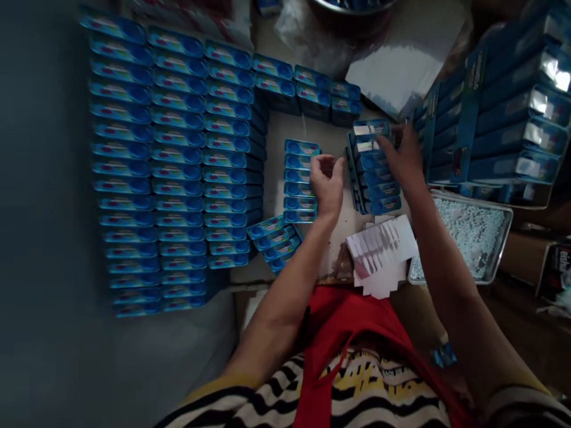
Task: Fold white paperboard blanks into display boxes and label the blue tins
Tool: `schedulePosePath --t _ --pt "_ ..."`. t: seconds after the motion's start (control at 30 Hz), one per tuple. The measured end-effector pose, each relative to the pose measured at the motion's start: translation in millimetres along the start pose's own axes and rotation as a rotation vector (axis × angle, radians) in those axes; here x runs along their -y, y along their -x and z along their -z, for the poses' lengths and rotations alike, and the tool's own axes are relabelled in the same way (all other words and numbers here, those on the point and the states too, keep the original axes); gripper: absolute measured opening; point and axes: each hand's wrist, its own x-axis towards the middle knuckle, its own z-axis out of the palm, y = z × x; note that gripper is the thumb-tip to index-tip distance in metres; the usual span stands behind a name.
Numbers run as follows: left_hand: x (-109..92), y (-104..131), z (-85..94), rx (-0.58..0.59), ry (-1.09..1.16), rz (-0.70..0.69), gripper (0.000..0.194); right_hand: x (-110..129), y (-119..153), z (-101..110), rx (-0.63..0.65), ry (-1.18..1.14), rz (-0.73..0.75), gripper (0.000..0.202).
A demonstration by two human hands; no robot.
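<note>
blue and glossy, a short row of boxes (380, 177) on the pale tabletop (279, 131), right at the fingertips of the right hand (408, 160). thumb laid over the upper right side of the row, near its far end; other fingers bent around beyond that side and partly hidden. cannot tell whether pinching or only resting there. far two boxes nearest to the thumb, under bright glare; the rest closer to the body, clear of the fingers. narrow printed ends turned up toward the camera, the long axis of each running left to right; the row as a whole stretching away from the body, far end leaning slightly left. thin blue panel (352, 172) along its left side. left hand (328, 184) across a gap, curled, with a narrow opening between thumb and fingertips, knuckles overlapping the right edge of a straight column of boxes (298, 190); cannot tell whether touching. printed ends up here too, each lying left to right. nearer to the body, a slanted group of boxes (275, 241); farther left, a large block of boxes (178, 178) in long columns. below the row, white cut card (379, 249); beside the right forearm, a tray (502, 245) of pale beads (468, 232).
</note>
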Motion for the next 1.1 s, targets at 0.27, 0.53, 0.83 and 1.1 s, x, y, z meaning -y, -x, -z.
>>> schedulePosePath --t 0.27,0.53,0.83,1.1 --pt "85.0 133.8 48.9 0.646 -0.799 -0.158 0.015 -44.1 225.2 33.1 0.106 0.207 -0.129 0.026" --pt "106.0 135.5 -2.3 0.667 -1.143 -0.154 0.047 -140.4 260.2 -28.0 0.372 0.368 -0.12 0.049" --pt "101.4 119.6 -16.5 0.701 -1.026 0.0 0.029 -147.6 252.8 -51.2 0.449 0.348 -0.014 0.055" --pt "114.0 105.1 -12.1 0.749 -0.959 0.008 0.031 -144.3 248.2 -64.1 0.518 0.368 0.105 0.058"
